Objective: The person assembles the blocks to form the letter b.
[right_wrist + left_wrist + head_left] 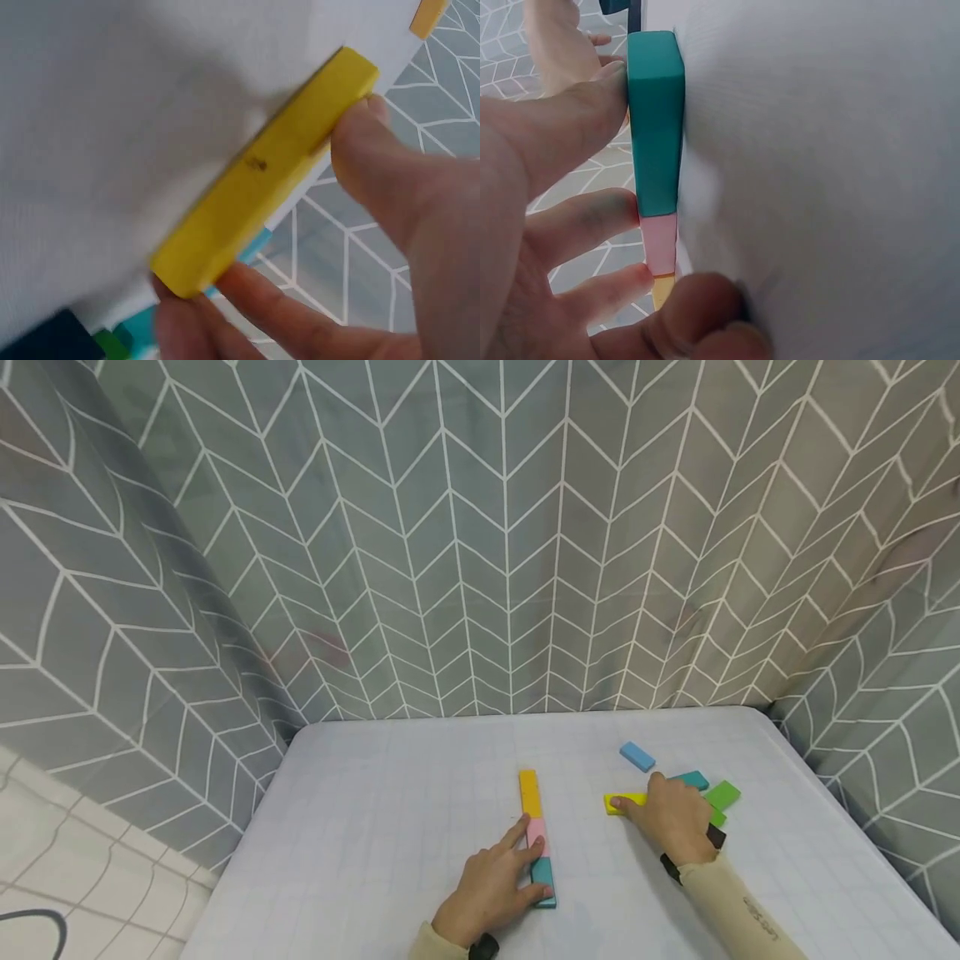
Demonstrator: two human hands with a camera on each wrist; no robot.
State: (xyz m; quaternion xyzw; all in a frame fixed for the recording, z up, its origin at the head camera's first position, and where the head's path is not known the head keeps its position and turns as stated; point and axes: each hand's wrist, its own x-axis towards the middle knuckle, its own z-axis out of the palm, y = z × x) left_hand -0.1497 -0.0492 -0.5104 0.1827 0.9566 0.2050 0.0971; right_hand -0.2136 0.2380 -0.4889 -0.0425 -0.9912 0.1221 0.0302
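Observation:
Three flat blocks lie end to end in a line on the white table: an orange block (529, 793) farthest off, a pink block (537, 837) in the middle and a teal block (542, 877) nearest. My left hand (491, 883) rests on this line with fingers spread, touching the pink and teal blocks; the left wrist view shows the thumb (592, 105) on the teal one. To the right, my right hand (671, 814) grips a yellow block (262, 176) by its ends, thumb at one end and fingers at the other. The hand partly hides the yellow block in the head view.
Around the right hand lie a blue block (637, 757), another teal block (692, 779) and green blocks (723, 795), partly covered by the hand. A grey patterned curtain (480, 543) hangs behind and beside the table (360, 827).

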